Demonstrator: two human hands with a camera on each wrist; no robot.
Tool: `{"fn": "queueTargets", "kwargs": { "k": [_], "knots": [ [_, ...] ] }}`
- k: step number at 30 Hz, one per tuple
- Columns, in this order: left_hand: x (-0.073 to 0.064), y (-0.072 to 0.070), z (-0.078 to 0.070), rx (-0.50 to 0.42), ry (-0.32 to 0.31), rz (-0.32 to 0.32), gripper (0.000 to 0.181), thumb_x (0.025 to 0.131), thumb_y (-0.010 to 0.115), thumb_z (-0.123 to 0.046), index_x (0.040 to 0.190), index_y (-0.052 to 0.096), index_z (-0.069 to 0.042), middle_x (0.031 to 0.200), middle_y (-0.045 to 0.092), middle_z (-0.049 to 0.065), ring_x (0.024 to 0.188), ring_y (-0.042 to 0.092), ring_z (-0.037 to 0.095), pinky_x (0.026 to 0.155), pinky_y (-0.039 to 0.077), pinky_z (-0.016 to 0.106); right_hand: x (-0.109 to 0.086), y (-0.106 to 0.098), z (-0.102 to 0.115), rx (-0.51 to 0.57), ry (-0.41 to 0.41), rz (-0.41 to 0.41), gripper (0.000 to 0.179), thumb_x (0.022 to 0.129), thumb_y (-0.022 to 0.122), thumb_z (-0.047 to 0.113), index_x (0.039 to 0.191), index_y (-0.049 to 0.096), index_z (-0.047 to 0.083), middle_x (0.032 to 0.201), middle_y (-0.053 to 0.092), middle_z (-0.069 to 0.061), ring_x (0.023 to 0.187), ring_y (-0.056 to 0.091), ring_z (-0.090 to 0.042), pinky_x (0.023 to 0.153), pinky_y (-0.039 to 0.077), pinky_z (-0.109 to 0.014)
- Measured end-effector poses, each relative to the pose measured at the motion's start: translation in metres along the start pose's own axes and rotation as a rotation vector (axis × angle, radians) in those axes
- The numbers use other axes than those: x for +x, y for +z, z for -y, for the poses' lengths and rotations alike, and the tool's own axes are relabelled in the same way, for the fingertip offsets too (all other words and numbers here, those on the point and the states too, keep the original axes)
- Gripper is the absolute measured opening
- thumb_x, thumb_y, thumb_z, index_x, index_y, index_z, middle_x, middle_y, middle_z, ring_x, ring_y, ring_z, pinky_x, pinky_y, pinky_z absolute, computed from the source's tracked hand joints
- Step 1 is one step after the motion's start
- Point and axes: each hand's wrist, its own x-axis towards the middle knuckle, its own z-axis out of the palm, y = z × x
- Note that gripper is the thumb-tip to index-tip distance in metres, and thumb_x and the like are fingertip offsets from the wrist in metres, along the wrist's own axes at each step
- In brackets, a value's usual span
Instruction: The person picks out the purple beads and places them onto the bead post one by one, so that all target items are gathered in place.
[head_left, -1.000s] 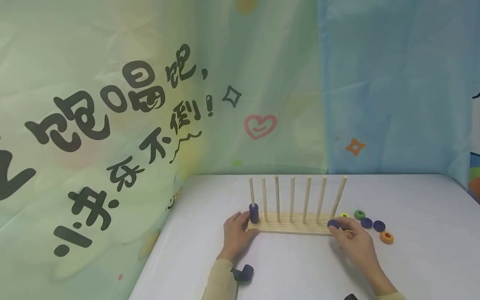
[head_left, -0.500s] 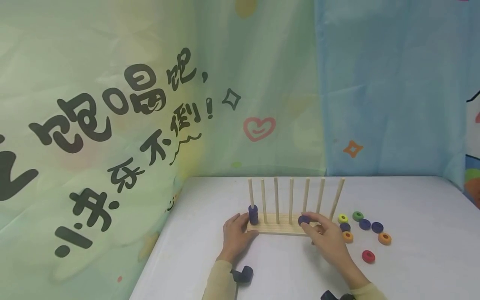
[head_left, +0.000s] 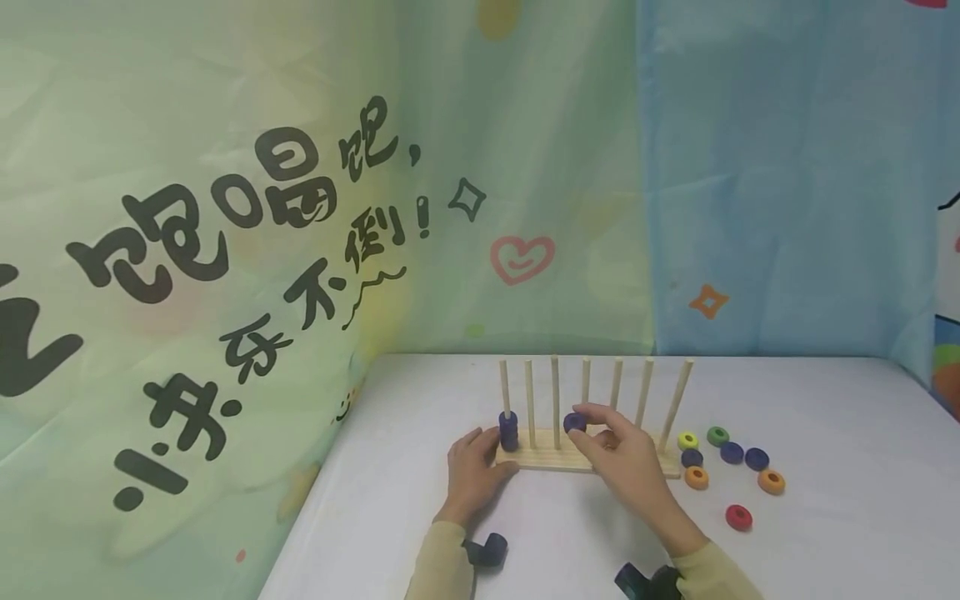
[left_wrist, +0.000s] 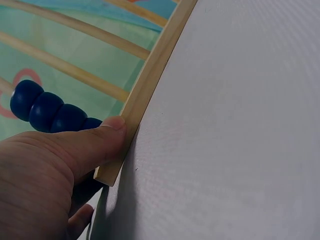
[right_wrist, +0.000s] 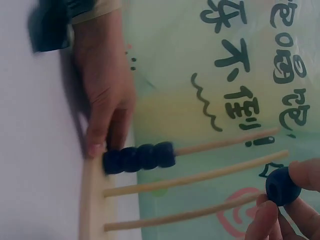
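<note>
A wooden peg rack [head_left: 551,459] with several upright pegs stands on the table. My left hand [head_left: 471,473] grips its left end; in the left wrist view the thumb [left_wrist: 107,135] lies on the base's front edge. Dark blue beads [right_wrist: 140,157] are stacked on the leftmost peg. My right hand [head_left: 630,471] pinches a single blue bead [right_wrist: 281,188] between thumb and fingertips, raised above the base near the middle pegs. That bead's hole shows in the right wrist view, and no peg passes through it.
Right of the rack lie loose beads: yellow [head_left: 687,439], green [head_left: 717,436], red [head_left: 738,517], orange [head_left: 697,477] and several blue ones [head_left: 757,458]. A printed curtain [head_left: 525,167] hangs behind the white table [head_left: 840,517].
My right hand has carried the blue bead leftward from the rack's right end towards its middle and lifted it slightly, uncovering the red bead. My left hand has stayed in place.
</note>
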Motion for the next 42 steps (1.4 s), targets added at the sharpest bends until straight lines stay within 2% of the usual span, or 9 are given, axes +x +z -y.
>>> {"fn": "queueTargets", "kwargs": {
  "k": [5, 8, 11, 13, 16, 19, 25, 33, 42],
  "knots": [
    [0.0, 0.0, 0.001, 0.009, 0.019, -0.019, 0.058, 0.08, 0.077, -0.034, 0.131, 0.061, -0.013, 0.131, 0.064, 0.004, 0.132, 0.045, 0.031, 0.114, 0.024, 0.053, 0.014, 0.008, 0.015, 0.037, -0.037, 0.021, 0.032, 0.09, 0.071, 0.019, 0.12, 0.065, 0.01, 0.108, 0.064, -0.009, 0.059, 0.054, -0.009, 0.047, 0.048, -0.024],
    [-0.001, 0.0, 0.002, 0.008, 0.017, -0.03, 0.057, 0.08, 0.078, -0.033, 0.131, 0.062, -0.014, 0.13, 0.064, 0.003, 0.132, 0.045, 0.031, 0.114, 0.025, 0.054, 0.021, 0.011, 0.024, 0.018, -0.052, 0.035, 0.032, 0.09, 0.071, 0.02, 0.12, 0.066, 0.01, 0.109, 0.066, -0.009, 0.06, 0.058, -0.01, 0.049, 0.049, -0.025],
    [-0.001, 0.002, 0.002, 0.012, 0.013, -0.026, 0.058, 0.08, 0.078, -0.034, 0.132, 0.061, -0.015, 0.131, 0.064, 0.001, 0.133, 0.045, 0.03, 0.113, 0.025, 0.054, 0.027, 0.013, 0.031, -0.013, -0.067, 0.053, 0.033, 0.089, 0.072, 0.019, 0.121, 0.067, 0.012, 0.111, 0.068, -0.007, 0.06, 0.062, -0.016, 0.045, 0.045, -0.024],
    [0.0, 0.002, 0.002, 0.014, 0.015, -0.024, 0.059, 0.08, 0.077, -0.034, 0.133, 0.061, -0.015, 0.132, 0.063, 0.001, 0.133, 0.044, 0.03, 0.113, 0.025, 0.055, 0.032, 0.014, 0.036, -0.042, -0.09, 0.069, 0.033, 0.089, 0.072, 0.019, 0.121, 0.067, 0.013, 0.112, 0.069, -0.006, 0.062, 0.064, -0.015, 0.043, 0.043, -0.024],
    [0.0, 0.002, 0.002, 0.005, 0.006, -0.017, 0.059, 0.08, 0.078, -0.034, 0.133, 0.06, -0.015, 0.132, 0.063, 0.001, 0.133, 0.044, 0.03, 0.114, 0.025, 0.054, 0.04, 0.016, 0.044, -0.066, -0.14, 0.087, 0.034, 0.09, 0.072, 0.019, 0.122, 0.066, 0.014, 0.113, 0.07, -0.005, 0.064, 0.066, -0.013, 0.045, 0.047, -0.025],
    [0.0, 0.001, 0.001, -0.008, 0.0, -0.012, 0.059, 0.08, 0.078, -0.034, 0.133, 0.061, -0.014, 0.133, 0.063, 0.001, 0.134, 0.044, 0.03, 0.114, 0.024, 0.054, 0.047, 0.02, 0.052, -0.08, -0.185, 0.076, 0.034, 0.089, 0.072, 0.019, 0.122, 0.066, 0.014, 0.112, 0.07, -0.004, 0.067, 0.066, -0.009, 0.05, 0.051, -0.027],
    [0.0, 0.001, 0.001, -0.004, 0.001, -0.011, 0.059, 0.079, 0.078, -0.036, 0.132, 0.061, -0.015, 0.133, 0.062, 0.0, 0.133, 0.044, 0.03, 0.113, 0.026, 0.054, 0.059, 0.028, 0.06, -0.113, -0.224, 0.069, 0.031, 0.09, 0.071, 0.02, 0.12, 0.066, 0.014, 0.111, 0.07, -0.004, 0.067, 0.065, -0.009, 0.051, 0.051, -0.026],
    [0.0, 0.001, 0.0, -0.006, -0.011, -0.004, 0.059, 0.079, 0.078, -0.036, 0.133, 0.061, -0.016, 0.133, 0.062, 0.0, 0.133, 0.044, 0.029, 0.113, 0.026, 0.053, 0.067, 0.033, 0.065, -0.116, -0.189, 0.093, 0.031, 0.091, 0.069, 0.021, 0.122, 0.065, 0.017, 0.115, 0.069, 0.0, 0.07, 0.065, -0.009, 0.051, 0.052, -0.028],
    [-0.001, 0.003, 0.001, 0.01, -0.012, -0.015, 0.059, 0.08, 0.077, -0.037, 0.133, 0.061, -0.018, 0.133, 0.062, -0.002, 0.133, 0.044, 0.029, 0.112, 0.027, 0.055, 0.081, 0.042, 0.063, -0.084, -0.151, 0.101, 0.033, 0.093, 0.067, 0.021, 0.125, 0.064, 0.016, 0.118, 0.068, -0.005, 0.071, 0.067, -0.011, 0.053, 0.056, -0.028]
  ]
}}
